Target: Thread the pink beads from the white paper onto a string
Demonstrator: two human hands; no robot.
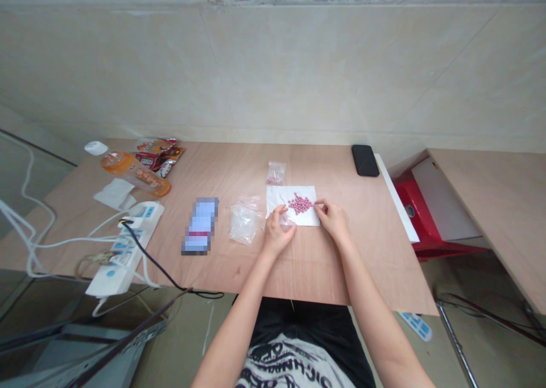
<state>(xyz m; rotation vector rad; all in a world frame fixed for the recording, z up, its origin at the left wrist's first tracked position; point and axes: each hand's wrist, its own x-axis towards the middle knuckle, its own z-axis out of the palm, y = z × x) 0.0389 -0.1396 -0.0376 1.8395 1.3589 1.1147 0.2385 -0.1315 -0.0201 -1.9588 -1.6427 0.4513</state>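
Cluster of small round pink beads [301, 203] heaped on a white paper sheet [294, 213], toward the sheet's right side. Right hand [333, 218] just beside the cluster, right fingers [319, 204] pinched closed at its edge; anything held too small to tell. Left hand [276, 234] at the sheet's lower left corner, left fingers [281, 210] drawn closed, a glint of clear plastic at the tips; hold uncertain. Above the sheet, small clear zip bag [276, 173] with pink contents. Left of the sheet, crumpled clear plastic bags [246, 222], then a pixelated, unreadable flat object [199, 226]. All on a plywood counter [375, 251], black smartphone [365, 160] at its far right. Far left: orange drink bottle [135, 174] on its side, white cap [96, 148] near it, snack packets [160, 156], folded tissue [114, 193], white power strip [123, 248] with cables. Red crate [416, 211] beyond the counter's right edge.
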